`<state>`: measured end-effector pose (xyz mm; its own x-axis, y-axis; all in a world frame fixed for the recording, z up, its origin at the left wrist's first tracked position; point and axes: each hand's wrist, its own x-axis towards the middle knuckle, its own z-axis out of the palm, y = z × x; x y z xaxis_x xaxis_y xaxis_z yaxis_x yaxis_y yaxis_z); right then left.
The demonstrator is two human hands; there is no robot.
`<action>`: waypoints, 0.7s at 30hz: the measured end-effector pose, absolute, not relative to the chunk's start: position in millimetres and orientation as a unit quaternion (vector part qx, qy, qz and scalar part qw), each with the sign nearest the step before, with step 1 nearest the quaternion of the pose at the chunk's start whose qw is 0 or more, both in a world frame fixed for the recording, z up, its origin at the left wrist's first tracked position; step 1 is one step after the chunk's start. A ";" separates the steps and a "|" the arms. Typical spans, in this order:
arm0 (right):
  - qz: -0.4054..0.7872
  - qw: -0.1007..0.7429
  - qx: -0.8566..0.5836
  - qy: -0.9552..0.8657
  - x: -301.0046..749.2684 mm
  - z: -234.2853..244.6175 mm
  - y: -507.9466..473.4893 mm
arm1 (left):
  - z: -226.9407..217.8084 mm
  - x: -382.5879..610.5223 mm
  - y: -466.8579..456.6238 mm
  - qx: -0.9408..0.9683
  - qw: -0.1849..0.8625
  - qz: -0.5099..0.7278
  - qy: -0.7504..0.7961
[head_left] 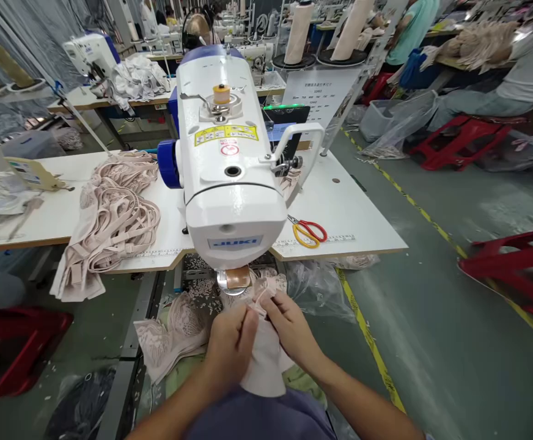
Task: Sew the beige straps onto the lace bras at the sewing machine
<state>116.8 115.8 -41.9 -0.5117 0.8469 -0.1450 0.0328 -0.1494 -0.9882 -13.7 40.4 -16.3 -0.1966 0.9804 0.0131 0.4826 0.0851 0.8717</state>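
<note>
Both hands work on a beige bra (263, 360) with lace cups, just in front of the sewing machine (230, 140). Thumb and fingers of my left hand (230, 343) are closed on the fabric. My right hand (296, 330) pinches the same piece slightly higher, near a strap. A smooth panel hangs below the hands over my lap. One lace cup (186, 321) lies to the left, below the machine head; whether it belongs to the same bra I cannot tell. The fabric under the machine's front is partly hidden by my fingers.
A pile of beige bras (115, 208) lies on the table's left side. Scissors with red and yellow handles (307, 233) rest at the right on the white tabletop (353, 214). Thread cones (299, 33) stand behind. Red stools (468, 143) and a seated person are at the right.
</note>
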 end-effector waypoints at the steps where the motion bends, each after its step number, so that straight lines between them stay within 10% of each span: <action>1: 0.651 0.322 -0.385 -0.570 112.5 -38.4 122.5 | -14.9 -13.5 41.5 0.512 0.333 0.417 0.673; 21: 0.439 0.274 -0.349 -0.781 70.7 -10.2 217.5 | -18.6 -49.7 64.5 0.654 -0.074 0.206 0.724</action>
